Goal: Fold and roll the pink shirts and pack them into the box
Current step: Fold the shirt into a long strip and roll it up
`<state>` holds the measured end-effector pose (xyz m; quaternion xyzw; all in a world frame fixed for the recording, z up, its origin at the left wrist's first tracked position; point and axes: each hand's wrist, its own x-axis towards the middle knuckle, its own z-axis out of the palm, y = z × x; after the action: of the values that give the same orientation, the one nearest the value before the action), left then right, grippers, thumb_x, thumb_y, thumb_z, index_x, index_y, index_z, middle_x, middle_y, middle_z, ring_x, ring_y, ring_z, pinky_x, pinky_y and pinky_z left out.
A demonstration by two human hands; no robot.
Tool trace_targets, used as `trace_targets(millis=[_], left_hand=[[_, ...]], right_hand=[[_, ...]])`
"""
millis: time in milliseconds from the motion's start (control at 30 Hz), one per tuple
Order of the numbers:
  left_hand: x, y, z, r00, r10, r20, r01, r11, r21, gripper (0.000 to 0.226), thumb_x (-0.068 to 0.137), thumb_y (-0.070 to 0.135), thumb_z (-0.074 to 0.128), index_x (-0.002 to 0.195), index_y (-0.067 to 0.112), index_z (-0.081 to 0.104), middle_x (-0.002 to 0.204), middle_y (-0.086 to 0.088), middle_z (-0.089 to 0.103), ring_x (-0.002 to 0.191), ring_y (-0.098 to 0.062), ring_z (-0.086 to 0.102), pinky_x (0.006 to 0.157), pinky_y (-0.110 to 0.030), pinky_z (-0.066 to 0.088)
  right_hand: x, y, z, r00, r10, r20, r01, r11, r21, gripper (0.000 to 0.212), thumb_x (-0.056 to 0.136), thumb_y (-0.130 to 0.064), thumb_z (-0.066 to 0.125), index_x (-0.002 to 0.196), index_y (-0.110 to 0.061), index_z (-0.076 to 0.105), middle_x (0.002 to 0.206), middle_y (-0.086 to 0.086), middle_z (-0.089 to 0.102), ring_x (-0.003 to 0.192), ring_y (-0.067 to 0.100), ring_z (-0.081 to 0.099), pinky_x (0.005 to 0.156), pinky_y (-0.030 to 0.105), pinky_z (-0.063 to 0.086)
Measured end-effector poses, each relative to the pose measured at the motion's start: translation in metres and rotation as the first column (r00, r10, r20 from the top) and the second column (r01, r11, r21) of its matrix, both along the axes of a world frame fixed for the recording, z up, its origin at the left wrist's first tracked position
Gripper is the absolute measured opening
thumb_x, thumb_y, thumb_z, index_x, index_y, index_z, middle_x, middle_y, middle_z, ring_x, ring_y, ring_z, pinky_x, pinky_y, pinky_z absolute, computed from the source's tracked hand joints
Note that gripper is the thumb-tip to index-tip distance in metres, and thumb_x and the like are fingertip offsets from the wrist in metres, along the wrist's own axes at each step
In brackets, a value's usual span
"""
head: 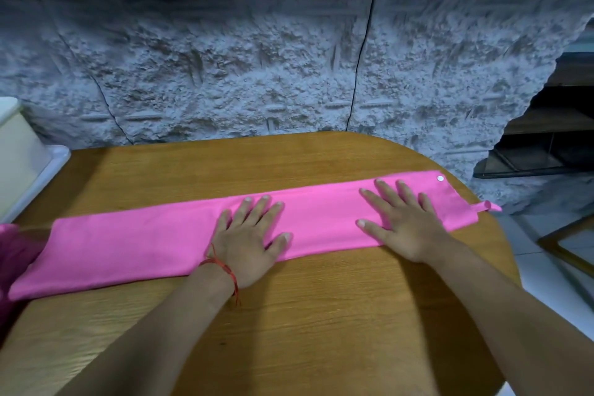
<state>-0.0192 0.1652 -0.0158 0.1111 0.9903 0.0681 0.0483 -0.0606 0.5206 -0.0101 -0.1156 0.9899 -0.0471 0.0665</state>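
A pink shirt [135,247] lies folded into one long flat strip across the wooden table [321,315], running from the near left to the far right edge. My left hand [249,235] presses flat on the strip's middle, fingers spread, a red thread around the wrist. My right hand [401,222] lies flat on the strip further right, fingers straight. A white button [440,178] and a small loop [483,206] show at the strip's right end. The cream box [16,151] stands at the far left, cut off by the frame.
More pink cloth [11,254] is bunched at the left edge beside the strip. A rough grey stone-look wall [257,67] rises behind the table. Dark shelves [546,138] and a tiled floor lie to the right of the rounded table corner.
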Motion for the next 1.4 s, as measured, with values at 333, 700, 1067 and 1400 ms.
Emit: trace_targets(millis=[333,700,1067,1400], left_hand=[[0.036,-0.095,0.007,0.970,0.244,-0.005,-0.244,0.969,-0.048,0.080,0.089,0.087,0.004,0.161,0.051,-0.005,0.171,0.016,-0.009,0.160,-0.019,-0.005,0.126,-0.059,0.003],[0.077,-0.233,0.009,0.839,0.540,0.067,-0.540,0.842,-0.014,0.098,0.071,0.102,0.002,0.158,0.057,-0.007,0.171,0.015,-0.014,0.159,-0.024,-0.007,0.121,-0.071,0.006],[0.085,-0.220,0.016,0.819,0.574,-0.003,-0.574,0.819,-0.012,0.080,0.093,0.084,0.018,0.162,0.045,0.010,0.174,0.008,0.003,0.160,-0.025,0.004,0.122,-0.064,0.010],[0.132,-0.235,0.025,0.527,0.838,-0.140,-0.741,0.534,0.407,0.052,0.094,0.029,0.068,0.135,0.000,0.055,0.128,-0.027,0.060,0.121,-0.049,0.052,0.104,-0.054,0.042]], right_hand=[[-0.007,0.038,0.009,0.994,-0.110,0.007,0.110,0.994,0.012,0.085,0.082,-0.098,0.002,0.158,-0.060,-0.010,0.172,-0.014,-0.013,0.161,0.027,-0.011,0.127,0.056,-0.007],[-0.007,0.036,0.011,0.990,-0.132,0.052,0.131,0.991,0.034,0.080,0.083,-0.097,-0.001,0.155,-0.064,-0.013,0.172,-0.017,-0.015,0.161,0.027,-0.010,0.127,0.058,-0.004],[0.023,-0.164,0.020,0.991,0.109,0.074,-0.107,0.994,-0.024,0.069,0.102,-0.072,0.016,0.165,-0.044,0.008,0.176,-0.004,-0.002,0.161,0.031,-0.001,0.125,0.062,0.007],[0.039,-0.270,0.003,0.931,0.362,0.037,-0.358,0.930,-0.084,0.070,0.092,-0.086,0.002,0.156,-0.060,-0.012,0.170,-0.021,-0.015,0.158,0.020,-0.019,0.123,0.063,-0.010]])
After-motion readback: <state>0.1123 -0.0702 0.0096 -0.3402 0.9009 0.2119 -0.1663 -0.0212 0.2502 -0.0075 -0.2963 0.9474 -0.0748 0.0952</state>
